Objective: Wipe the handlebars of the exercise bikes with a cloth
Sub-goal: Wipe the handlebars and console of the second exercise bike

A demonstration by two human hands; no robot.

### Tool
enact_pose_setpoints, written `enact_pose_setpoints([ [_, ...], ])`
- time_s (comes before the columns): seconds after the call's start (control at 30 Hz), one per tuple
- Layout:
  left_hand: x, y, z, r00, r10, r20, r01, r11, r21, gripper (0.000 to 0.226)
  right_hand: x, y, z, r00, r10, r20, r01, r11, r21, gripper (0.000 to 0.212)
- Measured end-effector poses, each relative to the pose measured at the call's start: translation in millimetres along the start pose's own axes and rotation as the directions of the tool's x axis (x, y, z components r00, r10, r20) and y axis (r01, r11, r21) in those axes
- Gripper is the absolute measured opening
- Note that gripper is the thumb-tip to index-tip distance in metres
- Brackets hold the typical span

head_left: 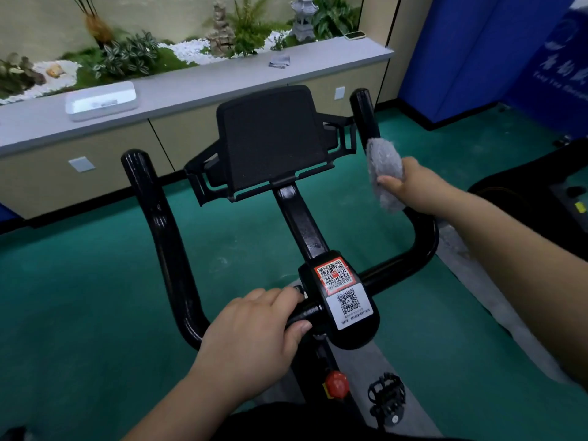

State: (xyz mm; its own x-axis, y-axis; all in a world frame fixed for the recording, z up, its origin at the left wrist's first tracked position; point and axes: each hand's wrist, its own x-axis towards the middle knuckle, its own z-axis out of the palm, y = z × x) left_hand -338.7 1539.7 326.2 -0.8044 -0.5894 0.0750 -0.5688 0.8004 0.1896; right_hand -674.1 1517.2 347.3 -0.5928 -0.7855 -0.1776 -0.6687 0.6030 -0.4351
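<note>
The right hand [413,183] is wrapped round the right arm of the handlebar [366,116] through a grey cloth [383,167]; its grip is clamped on the cloth, thumb across the near face, with the fabric bunched over the bar and a flap hanging below the hand. The cloth sits about halfway up that arm, with the bar's black rounded end standing bare above it. The left hand [254,332] holds the cross section of the handlebar just left of the centre housing [346,310], fingers curled over the top and thumb beneath, so its grip is closed on the bar. The housing carries two QR stickers [342,289], one red-edged and one white. From it a black stem rises to a dark tablet holder [270,138] between the two bar arms. The left arm of the bar [149,198] curves up, glossy and untouched by either hand. Below the housing are a red knob [336,384] and a black pedal [386,396]. The floor [79,297] is green. Beyond the bike runs a long grey table [191,81] bearing a white tray [101,100], a second folded cloth [279,61] and a small flat device [355,35], backed by a bed of plants, white pebbles and stone ornaments. A blue panel [477,43] stands at right.
</note>
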Motion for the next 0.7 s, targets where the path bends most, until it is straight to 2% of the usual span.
enact_pose_setpoints([
  [0.1, -0.3, 0.2, -0.2, 1.000, 0.004, 0.003, -0.004, 1.000, -0.010, 0.028, -39.2, 25.1, 4.6, 0.998, 0.057, -0.024, -0.058, 0.998, -0.022, 0.054],
  [0.2, 0.6, 0.1, 0.0, 1.000, 0.013, 0.004, -0.012, 1.000, -0.007, 0.026, -75.4, 40.4, 12.2, 0.990, 0.140, -0.030, -0.138, 0.989, 0.052, 0.047],
  [0.33, 0.8, -0.5, 1.0, 1.000, 0.027, 0.015, -0.027, 0.999, -0.024, 0.026, -75.9, 37.6, 10.0, 0.983, 0.148, -0.108, -0.148, 0.989, 0.008, 0.059],
  [0.43, 0.8, -1.3, 1.6, 1.000, 0.028, 0.006, -0.028, 0.999, -0.015, 0.026, -55.5, 17.4, 10.1, 0.975, 0.193, -0.113, -0.189, 0.981, 0.045, 0.065],
  [0.57, 2.3, -1.4, 2.2, 1.000, 0.031, -0.002, -0.031, 0.999, -0.008, 0.026, -32.0, 3.8, 16.7, 0.982, 0.078, -0.175, -0.084, 0.996, -0.027, 0.055],
  [0.7, 0.9, -2.0, 2.4, 0.999, 0.038, 0.000, -0.038, 0.999, -0.020, 0.027, -36.1, 8.8, 10.1, 0.992, 0.005, -0.125, -0.011, 0.999, -0.046, 0.058],
])
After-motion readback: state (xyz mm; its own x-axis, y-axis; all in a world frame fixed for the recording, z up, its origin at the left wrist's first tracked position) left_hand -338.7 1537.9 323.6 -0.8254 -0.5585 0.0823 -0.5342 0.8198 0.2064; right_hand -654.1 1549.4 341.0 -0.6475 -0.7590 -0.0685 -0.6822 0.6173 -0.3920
